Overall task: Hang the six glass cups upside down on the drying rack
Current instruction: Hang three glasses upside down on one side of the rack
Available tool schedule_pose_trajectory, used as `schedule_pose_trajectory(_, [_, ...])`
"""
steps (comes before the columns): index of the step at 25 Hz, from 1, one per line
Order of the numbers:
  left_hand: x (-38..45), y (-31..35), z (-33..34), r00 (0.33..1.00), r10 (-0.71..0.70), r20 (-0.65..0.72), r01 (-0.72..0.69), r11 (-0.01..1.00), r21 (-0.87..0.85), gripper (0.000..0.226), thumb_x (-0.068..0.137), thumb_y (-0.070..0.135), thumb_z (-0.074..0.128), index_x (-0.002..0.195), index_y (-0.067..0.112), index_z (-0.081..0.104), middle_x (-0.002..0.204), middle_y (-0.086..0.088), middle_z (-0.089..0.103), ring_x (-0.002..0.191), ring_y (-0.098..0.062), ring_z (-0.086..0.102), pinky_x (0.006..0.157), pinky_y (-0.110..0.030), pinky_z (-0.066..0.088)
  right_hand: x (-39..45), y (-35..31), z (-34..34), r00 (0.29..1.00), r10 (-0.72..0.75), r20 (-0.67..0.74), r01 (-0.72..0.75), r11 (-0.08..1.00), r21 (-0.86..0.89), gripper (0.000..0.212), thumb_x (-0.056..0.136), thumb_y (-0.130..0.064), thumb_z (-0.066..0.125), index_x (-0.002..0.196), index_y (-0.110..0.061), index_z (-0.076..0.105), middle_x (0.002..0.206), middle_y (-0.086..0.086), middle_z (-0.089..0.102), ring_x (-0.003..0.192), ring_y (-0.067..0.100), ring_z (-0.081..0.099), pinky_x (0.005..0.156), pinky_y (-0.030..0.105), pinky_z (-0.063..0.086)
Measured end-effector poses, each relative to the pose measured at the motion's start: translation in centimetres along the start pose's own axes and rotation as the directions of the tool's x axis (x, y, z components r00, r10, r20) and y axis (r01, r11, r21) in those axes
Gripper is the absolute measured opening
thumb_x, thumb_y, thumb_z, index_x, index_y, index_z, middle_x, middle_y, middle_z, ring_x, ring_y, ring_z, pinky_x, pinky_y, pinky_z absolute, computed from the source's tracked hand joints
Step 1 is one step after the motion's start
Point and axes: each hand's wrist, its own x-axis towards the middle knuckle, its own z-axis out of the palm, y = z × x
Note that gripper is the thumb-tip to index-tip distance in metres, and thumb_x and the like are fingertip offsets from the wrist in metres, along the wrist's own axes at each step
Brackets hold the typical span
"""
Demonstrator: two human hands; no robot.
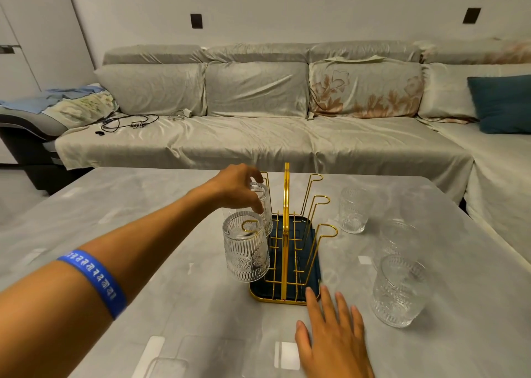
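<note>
A gold wire drying rack (287, 205) on a dark tray (313, 280) stands mid-table. One embossed glass cup (246, 248) hangs upside down on the rack's near left prong. My left hand (235, 188) grips the base of a second inverted cup (263, 202) over the middle left prong. Three cups stand upright to the right: a far one (352, 209), a middle one (398, 239) and a near one (400, 291). My right hand (333, 334) rests flat on the table by the tray's front edge, fingers spread, holding nothing. The three right prongs carry nothing.
The grey marble-look table (143, 205) reaches to a long covered sofa (258, 136) behind. A blue wristband (94, 280) is on my left forearm. Cables lie on the sofa seat (129, 122) at the far left.
</note>
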Motion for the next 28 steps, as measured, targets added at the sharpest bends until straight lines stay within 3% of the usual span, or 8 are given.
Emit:
schedule_pose_trajectory(7, [-0.1, 0.1, -0.1, 0.998, 0.006, 0.063, -0.009, 0.999, 0.048, 0.071, 0.070, 0.029, 0.082, 0.132, 0.017, 0.051, 0.135, -0.013, 0.056, 0.116, -0.031, 0.056, 0.087, -0.035, 0.046, -0.4, 0.0, -0.3, 1.000, -0.007, -0.026, 0.008, 1.000, 0.019, 0.071, 0.089, -0.064, 0.011, 0.147, -0.033, -0.017, 0.160, 0.002, -0.014, 0.145, 0.028, -0.012, 0.113, 0.048, -0.009])
schedule_pose_trajectory(11, [-1.4, -2.2, -0.6, 1.000, 0.004, -0.012, -0.007, 0.961, -0.278, 0.057, 0.087, 0.044, 0.062, 0.135, 0.017, 0.050, 0.136, -0.012, 0.055, 0.118, -0.026, 0.056, 0.097, -0.039, 0.046, -1.0, 0.0, -0.2, 0.998, -0.007, -0.062, 0.010, 0.999, 0.047, 0.069, 0.090, -0.061, 0.008, 0.140, -0.028, -0.025, 0.160, 0.001, -0.015, 0.145, 0.026, -0.013, 0.113, 0.046, -0.011])
schedule_pose_trajectory(14, [-2.2, -6.3, 0.6, 0.928, -0.228, -0.295, 0.051, 0.860, -0.507, 0.037, 0.090, 0.028, 0.061, 0.124, 0.015, 0.058, 0.121, -0.012, 0.064, 0.103, -0.022, 0.061, 0.084, -0.035, 0.049, -0.7, 0.1, -0.1, 0.999, 0.002, -0.045, -0.001, 1.000, 0.015, 0.069, 0.090, -0.062, 0.008, 0.132, -0.027, -0.033, 0.159, 0.001, -0.018, 0.145, 0.026, -0.015, 0.112, 0.046, -0.012])
schedule_pose_trajectory(19, [-0.6, -11.3, 6.5, 0.866, -0.473, -0.163, 0.291, 0.742, -0.604, 0.065, 0.078, 0.013, 0.073, 0.135, 0.017, 0.045, 0.137, -0.014, 0.051, 0.115, -0.030, 0.054, 0.090, -0.041, 0.049, 0.0, -0.1, 0.3, 1.000, 0.004, -0.003, -0.004, 0.999, -0.036, 0.072, 0.080, -0.065, 0.001, 0.130, -0.027, -0.034, 0.158, 0.001, -0.020, 0.145, 0.026, -0.013, 0.113, 0.047, -0.009])
schedule_pose_trajectory(21, [0.7, -11.7, 8.4, 0.868, -0.478, -0.134, 0.302, 0.722, -0.622, 0.085, 0.073, 0.021, 0.078, 0.144, 0.020, 0.032, 0.151, -0.011, 0.036, 0.131, -0.033, 0.042, 0.104, -0.051, 0.042, 0.0, -0.3, -0.1, 1.000, -0.008, -0.017, 0.007, 1.000, -0.029, 0.072, 0.081, -0.062, 0.006, 0.140, -0.031, -0.020, 0.159, 0.004, -0.006, 0.146, 0.030, 0.001, 0.114, 0.051, 0.001])
schedule_pose_trajectory(24, [2.5, -11.6, 10.8, 0.891, -0.445, -0.092, 0.266, 0.675, -0.689, 0.100, 0.060, 0.057, 0.071, 0.145, 0.026, 0.026, 0.151, -0.009, 0.039, 0.133, -0.036, 0.040, 0.111, -0.055, 0.031, -0.2, -0.8, -1.1, 0.999, -0.031, -0.040, 0.034, 0.997, 0.076, 0.069, 0.085, -0.057, 0.019, 0.140, -0.023, 0.043, 0.143, 0.016, 0.045, 0.125, 0.042, 0.048, 0.098, 0.060, 0.036])
schedule_pose_trajectory(26, [3.7, -12.0, 11.8, 0.886, -0.451, -0.107, 0.315, 0.755, -0.575, 0.089, 0.067, 0.064, 0.061, 0.142, 0.030, 0.027, 0.143, -0.010, 0.048, 0.130, -0.037, 0.041, 0.111, -0.051, 0.024, -0.2, -0.6, -1.0, 0.998, -0.051, -0.043, 0.053, 0.998, 0.030, 0.070, 0.083, -0.059, 0.010, 0.147, -0.036, -0.002, 0.157, 0.009, 0.005, 0.143, 0.037, 0.016, 0.111, 0.055, 0.011])
schedule_pose_trajectory(28, [4.6, -12.3, 11.9, 0.869, -0.483, -0.110, 0.358, 0.765, -0.535, 0.081, 0.067, 0.060, 0.062, 0.136, 0.030, 0.034, 0.135, -0.011, 0.054, 0.124, -0.037, 0.044, 0.106, -0.047, 0.027, -0.4, 0.2, -0.1, 1.000, -0.016, -0.012, 0.017, 0.999, 0.041, 0.067, 0.079, -0.062, 0.000, 0.126, -0.037, -0.041, 0.147, -0.002, -0.032, 0.144, 0.027, -0.018, 0.110, 0.046, -0.015])
